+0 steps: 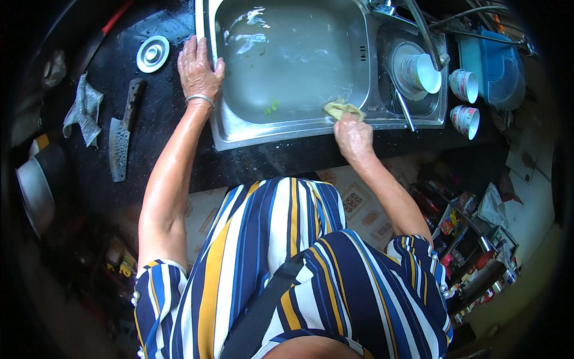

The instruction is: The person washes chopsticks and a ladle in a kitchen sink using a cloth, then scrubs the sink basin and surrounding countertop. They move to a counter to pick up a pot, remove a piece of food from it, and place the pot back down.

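Observation:
My right hand (354, 139) grips a pale yellow-green cloth (342, 109), pressed on the front rim of a steel sink (257, 132) near its right corner. The large basin holds cloudy grey water (293, 66) with green leaf scraps (271, 107) floating near the front. Flat on the left edge of the sink lies my left hand (199, 69), its fingers stretched out, partly on the dark counter. In the smaller basin at right, a stack of bowls (426, 74) lies tipped on its side on white plates (399, 57).
Left on the counter are a cleaver (121, 140), a round metal sink strainer (153, 54) and a crumpled grey cloth (84, 110). Two bowl stacks (464, 121) stand right of the sink by a blue container (502, 72). The faucet (426, 36) reaches over the small basin.

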Motion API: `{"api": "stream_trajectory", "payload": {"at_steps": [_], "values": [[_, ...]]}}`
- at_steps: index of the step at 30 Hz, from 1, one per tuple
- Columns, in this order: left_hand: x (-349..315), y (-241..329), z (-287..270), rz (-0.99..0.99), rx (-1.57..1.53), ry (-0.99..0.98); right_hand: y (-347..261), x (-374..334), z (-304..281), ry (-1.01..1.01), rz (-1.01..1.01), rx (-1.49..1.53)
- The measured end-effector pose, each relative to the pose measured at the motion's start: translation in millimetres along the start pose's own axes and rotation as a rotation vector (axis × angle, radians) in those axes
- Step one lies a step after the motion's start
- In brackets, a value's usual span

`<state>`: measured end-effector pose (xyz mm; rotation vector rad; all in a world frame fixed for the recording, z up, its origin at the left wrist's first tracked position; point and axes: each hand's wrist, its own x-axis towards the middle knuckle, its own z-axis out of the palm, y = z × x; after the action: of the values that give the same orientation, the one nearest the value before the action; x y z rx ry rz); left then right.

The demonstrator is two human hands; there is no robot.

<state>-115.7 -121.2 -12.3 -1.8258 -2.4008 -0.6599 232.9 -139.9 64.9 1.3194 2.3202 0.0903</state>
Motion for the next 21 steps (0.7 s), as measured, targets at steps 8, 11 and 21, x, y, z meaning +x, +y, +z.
{"api": "stream_trajectory", "payload": {"at_steps": [8, 11, 21], "values": [[1, 2, -3, 0.008, 0.0, 0.057, -112, 19, -26, 0.141, -0.269, 0.15], [0, -3, -2, -0.036, -0.117, 0.064, -145, 50, -39, 0.171, -0.327, 0.577], [2, 0, -6, -0.068, -0.202, 0.093, -123, 230, 64, 0.283, -0.127, 0.872]]}}
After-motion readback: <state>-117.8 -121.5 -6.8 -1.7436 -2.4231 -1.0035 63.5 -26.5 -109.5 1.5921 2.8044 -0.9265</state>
